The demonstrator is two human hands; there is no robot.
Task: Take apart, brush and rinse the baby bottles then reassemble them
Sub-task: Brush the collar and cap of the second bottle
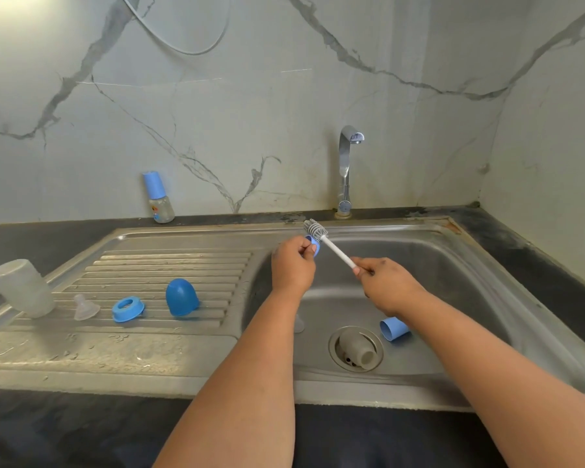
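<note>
My left grip [293,265] pinches a small blue ring [313,245], I think a bottle collar, though it is mostly hidden. My right grip [384,285] is curled round the white brush [321,236], its bristles touching the ring at 12 o'clock of the sink [453,265] basin. At 6 o'clock below lie a grey bottle [357,349] over the drain and a blue cap [394,327]; the drainboard at 9 o'clock carries a dome cap [181,297], a collar [128,309], a teat [86,307] and a clear bottle [21,287]

A: The light is soft and even, daylight-like. It is strongest at the top left corner, where the white marble wall [217,96] is washed out.

B: Yes. The steel sink [183,352] shows a dull glare, shadows are weak, and straight edges bend near the borders.
</note>
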